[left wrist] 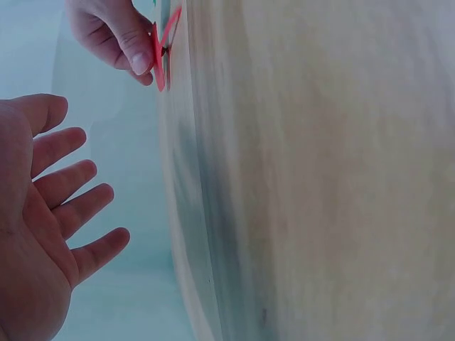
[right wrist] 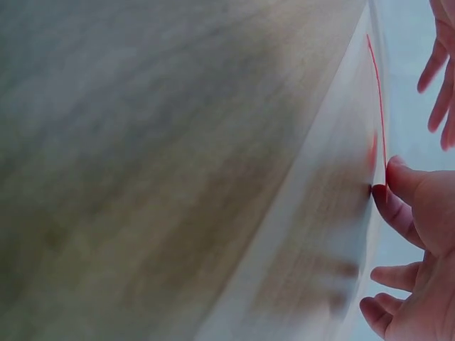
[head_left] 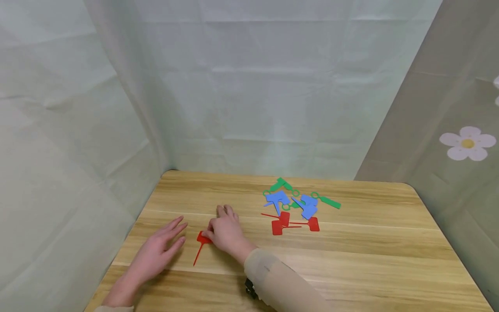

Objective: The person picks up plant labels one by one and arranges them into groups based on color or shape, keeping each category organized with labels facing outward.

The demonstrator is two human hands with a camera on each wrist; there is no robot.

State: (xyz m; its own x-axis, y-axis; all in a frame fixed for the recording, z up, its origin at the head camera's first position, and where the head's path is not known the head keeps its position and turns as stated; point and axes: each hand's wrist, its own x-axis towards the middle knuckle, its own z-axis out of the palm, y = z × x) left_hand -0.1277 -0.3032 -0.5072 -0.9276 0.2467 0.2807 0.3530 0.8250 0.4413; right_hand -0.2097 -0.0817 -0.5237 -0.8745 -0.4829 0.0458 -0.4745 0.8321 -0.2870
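Right hand (head_left: pixel 226 234) pinching the flat square head of a red tag (head_left: pixel 201 243), thin pointed tail running toward the near edge. Lying on the wooden surface (head_left: pixel 351 260), near-left part. Left hand (head_left: pixel 157 251) just left of it, fingers spread, released, holding nothing. Far right: heap of red, blue and green tags (head_left: pixel 296 208).

Wooden table (head_left: pixel 370 255) (coloured plastic tags (head_left: pixel 296 208) atop)

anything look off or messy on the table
One red tag lies apart from the jumbled pile of tags, pinched by the right hand. The left hand rests open beside it. Nothing looks damaged.
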